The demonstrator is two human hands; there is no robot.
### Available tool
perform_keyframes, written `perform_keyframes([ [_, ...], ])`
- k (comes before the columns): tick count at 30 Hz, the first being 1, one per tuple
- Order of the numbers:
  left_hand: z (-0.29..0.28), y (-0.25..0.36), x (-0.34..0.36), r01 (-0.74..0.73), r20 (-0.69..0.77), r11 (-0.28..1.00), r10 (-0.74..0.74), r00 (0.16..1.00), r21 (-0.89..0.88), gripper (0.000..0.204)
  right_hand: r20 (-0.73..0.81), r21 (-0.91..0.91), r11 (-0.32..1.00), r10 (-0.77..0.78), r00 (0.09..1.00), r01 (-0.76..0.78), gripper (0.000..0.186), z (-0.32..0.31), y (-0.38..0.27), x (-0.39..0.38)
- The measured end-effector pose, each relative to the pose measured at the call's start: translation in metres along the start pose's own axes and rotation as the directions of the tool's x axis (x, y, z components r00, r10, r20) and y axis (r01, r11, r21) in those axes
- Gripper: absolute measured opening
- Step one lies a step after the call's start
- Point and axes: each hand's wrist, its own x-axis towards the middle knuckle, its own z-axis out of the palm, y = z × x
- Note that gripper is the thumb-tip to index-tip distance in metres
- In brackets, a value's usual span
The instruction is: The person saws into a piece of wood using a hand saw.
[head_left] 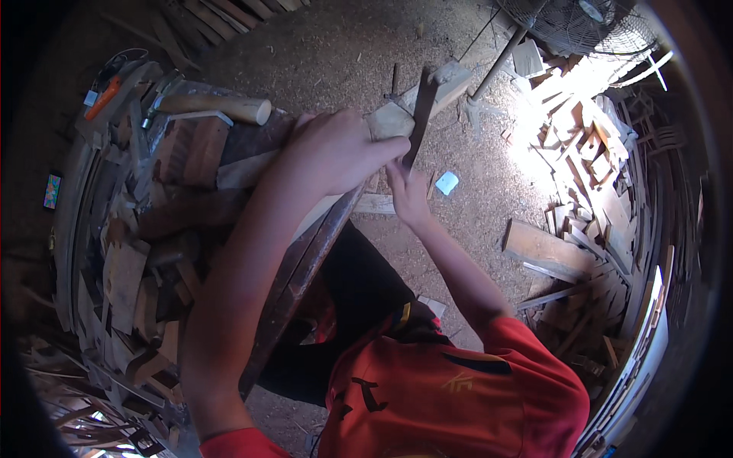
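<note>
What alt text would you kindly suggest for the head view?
A person's right hand grips a long, dark, flat blade beside pale wood held by the left hand, at a cluttered workbench. Wood scraps are heaped on the right.

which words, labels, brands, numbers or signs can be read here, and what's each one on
Red shirt: dark marks and a small yellow emblem, not copied out here.
Small multicoloured rectangle, far left: too small to read.
Dark flat tool at the right hand: no readable text.
</note>
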Motion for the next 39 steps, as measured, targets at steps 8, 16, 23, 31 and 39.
perform_keyframes([
  [8, 0.018, -0.011, 0.004, -0.169, -0.117, 0.981, 0.18, 0.977, 0.094, 0.067, 0.005, 0.004, 0.999, 0.043, 0.999, -0.043, 0.017, -0.005, 0.012, -0.001],
  [16, 0.016, -0.015, 0.01, -0.011, 0.034, 0.999, 0.009, 0.999, 0.04, 0.068, -0.148, -0.076, 0.991, -0.124, 0.981, 0.114, 0.018, 0.004, 0.001, 0.003],
  [23, 0.018, -0.008, 0.007, -0.081, -0.018, 0.996, 0.081, 0.997, 0.039, 0.067, 0.087, -0.022, 0.998, 0.064, 0.994, -0.063, 0.041, -0.014, 0.02, -0.039],
  [31, 0.017, -0.006, 0.009, -0.053, 0.0, 0.997, 0.053, 0.999, 0.063, 0.071, 0.085, 0.037, 0.978, 0.2, 0.976, -0.203, 0.037, -0.028, -0.027, -0.024],
  [39, 0.013, -0.024, 0.001, -0.103, 0.005, 0.994, 0.103, 0.995, 0.02, 0.072, 0.06, -0.043, 0.997, 0.06, 0.996, -0.058, 0.037, -0.017, -0.067, 0.003],
])
